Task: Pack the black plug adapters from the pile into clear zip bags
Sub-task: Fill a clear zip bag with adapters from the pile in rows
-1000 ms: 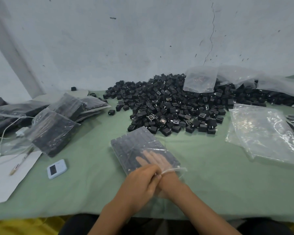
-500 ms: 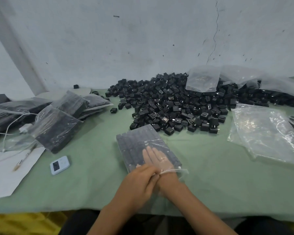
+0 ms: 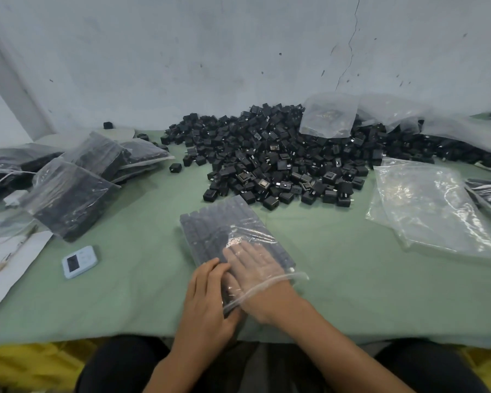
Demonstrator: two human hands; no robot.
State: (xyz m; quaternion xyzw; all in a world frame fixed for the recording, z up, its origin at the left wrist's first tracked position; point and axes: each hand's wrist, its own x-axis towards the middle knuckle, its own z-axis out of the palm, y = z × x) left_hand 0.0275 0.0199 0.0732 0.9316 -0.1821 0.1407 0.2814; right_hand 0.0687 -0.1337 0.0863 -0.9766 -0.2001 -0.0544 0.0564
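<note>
The zip bag (image 3: 219,222) lies flat on the desk (image 3: 338,279), mouth toward the person at 6 o'clock, with black adapters packed inside it in tight rows. The right hand (image 3: 257,272) is inside the bag through the mouth, fingers straight and spread flat on the rows; the rim of the mouth crosses its wrist. The left hand (image 3: 207,299) holds the bag's near-left corner from outside, fingers laid over the top and thumb at the rim.

The loose pile (image 3: 281,163) sits at 12 o'clock against the wall (image 3: 238,52). Its nearest adapters lie just beside the bag's far corner; whether they touch cannot be told.

At 3 o'clock a band of bare green cloth separates the bag from a stack of empty bags (image 3: 431,205). At 9 o'clock more open cloth runs to a small pale-blue device (image 3: 79,261), with a sheet of paper (image 3: 6,279) and a pen (image 3: 14,252) beyond it at the desk's left side. Filled bags (image 3: 68,191) are heaped at 10 o'clock, well apart from the hands. The desk's near edge runs just behind both wrists.
</note>
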